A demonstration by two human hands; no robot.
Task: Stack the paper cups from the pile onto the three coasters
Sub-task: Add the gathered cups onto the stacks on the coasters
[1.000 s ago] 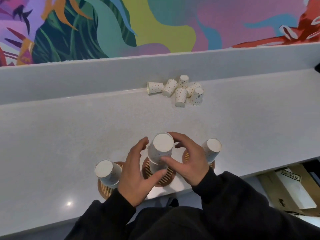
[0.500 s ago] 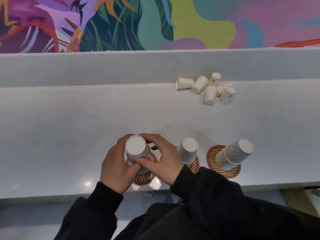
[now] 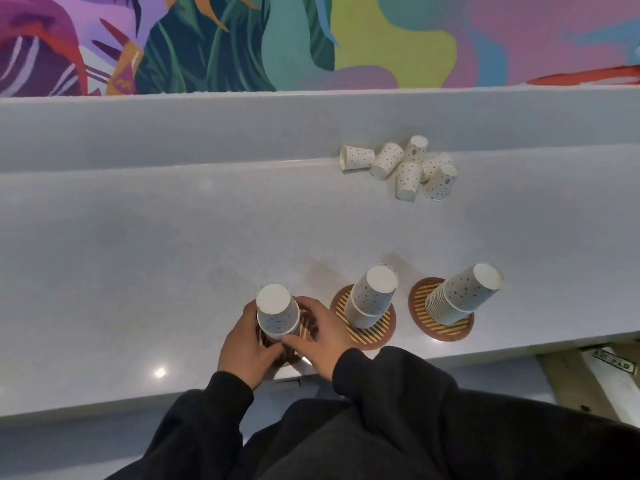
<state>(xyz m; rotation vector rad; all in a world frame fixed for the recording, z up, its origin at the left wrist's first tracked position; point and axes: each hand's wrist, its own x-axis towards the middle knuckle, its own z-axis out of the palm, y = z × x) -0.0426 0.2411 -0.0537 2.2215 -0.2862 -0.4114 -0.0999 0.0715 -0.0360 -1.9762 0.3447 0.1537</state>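
Three striped round coasters lie near the counter's front edge, each with an upside-down stack of dotted white paper cups. My left hand (image 3: pixel 247 348) and my right hand (image 3: pixel 320 337) both clasp the base of the left stack (image 3: pixel 277 311), hiding most of the left coaster (image 3: pixel 304 327). The middle stack (image 3: pixel 372 296) stands on the middle coaster (image 3: pixel 372 336). The right stack (image 3: pixel 462 294), the tallest, leans right on the right coaster (image 3: pixel 420 299). A pile of several loose cups (image 3: pixel 401 168) lies at the back of the counter.
A raised ledge (image 3: pixel 207 129) runs behind the grey counter (image 3: pixel 138 254), below a colourful mural. A cardboard box (image 3: pixel 588 372) sits below the counter's front edge at the right. My dark sleeves fill the lower frame.
My hands left the middle stack and went to the left stack, then slid down from its top to its base. The view has shifted left.
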